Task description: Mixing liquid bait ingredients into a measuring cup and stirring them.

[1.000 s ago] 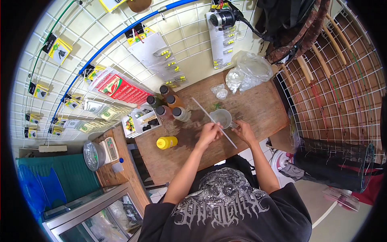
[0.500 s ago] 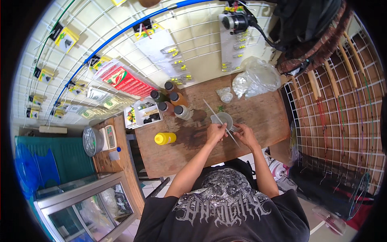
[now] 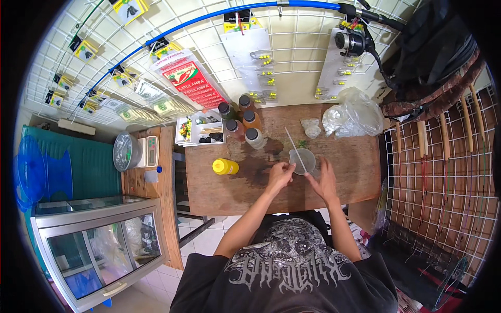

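A small translucent plastic cup (image 3: 310,158) stands on the wooden table in front of me. A thin pale stick (image 3: 293,143) slants across it, its upper end past the far rim. At the cup's near left edge, my left hand (image 3: 281,176) has thumb and fingertips pinched together, apparently on the rim. My right hand (image 3: 324,183) is beside the cup's right side, fingers stretched out and apart, the thumb close to the stick's lower end. Some green bits (image 3: 301,143) lie just behind the cup.
Several dark-capped bottles (image 3: 253,137) stand left of the cup, near a white compartment box (image 3: 183,140). A yellow bottle (image 3: 225,166) is closer to me. Clear plastic bags (image 3: 350,117) sit at the back right. Wire racks with fishing tackle line the walls; wet patches darken the table (image 3: 344,182).
My right hand has spread its fingers and moved away from the stick. The stick has turned steeper, its lower end now at the cup. The whole view has shifted.
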`<state>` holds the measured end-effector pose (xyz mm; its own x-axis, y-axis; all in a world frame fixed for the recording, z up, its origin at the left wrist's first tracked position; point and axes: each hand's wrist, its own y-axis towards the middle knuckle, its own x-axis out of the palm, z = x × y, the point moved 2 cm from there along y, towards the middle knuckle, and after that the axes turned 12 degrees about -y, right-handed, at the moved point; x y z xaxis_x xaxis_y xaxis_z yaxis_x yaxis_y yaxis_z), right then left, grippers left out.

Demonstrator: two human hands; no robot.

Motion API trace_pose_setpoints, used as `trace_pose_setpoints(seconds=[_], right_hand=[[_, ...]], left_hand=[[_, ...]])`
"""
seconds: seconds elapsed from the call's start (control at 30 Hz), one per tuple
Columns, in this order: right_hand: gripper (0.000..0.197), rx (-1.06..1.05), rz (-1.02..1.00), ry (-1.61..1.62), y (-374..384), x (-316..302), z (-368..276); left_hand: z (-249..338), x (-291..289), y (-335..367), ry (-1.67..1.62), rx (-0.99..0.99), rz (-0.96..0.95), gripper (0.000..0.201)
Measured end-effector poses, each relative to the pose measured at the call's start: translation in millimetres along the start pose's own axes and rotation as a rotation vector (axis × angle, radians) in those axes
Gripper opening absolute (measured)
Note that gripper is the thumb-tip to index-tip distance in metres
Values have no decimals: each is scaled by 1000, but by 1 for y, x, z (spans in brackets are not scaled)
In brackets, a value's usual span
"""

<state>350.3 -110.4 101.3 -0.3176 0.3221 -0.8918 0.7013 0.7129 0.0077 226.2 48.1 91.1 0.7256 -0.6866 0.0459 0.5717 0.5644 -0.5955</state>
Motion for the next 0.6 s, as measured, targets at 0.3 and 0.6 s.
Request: trace_pose_setpoints(seconds=[0.3, 0.6], right_hand=[[121, -72, -183, -234, 33, 17, -43], [114, -128, -112, -171, 43, 23, -28]], left_hand=[[-73, -88, -19, -11, -91, 107, 37], [-134, -165, -37, -168, -150, 356, 34]])
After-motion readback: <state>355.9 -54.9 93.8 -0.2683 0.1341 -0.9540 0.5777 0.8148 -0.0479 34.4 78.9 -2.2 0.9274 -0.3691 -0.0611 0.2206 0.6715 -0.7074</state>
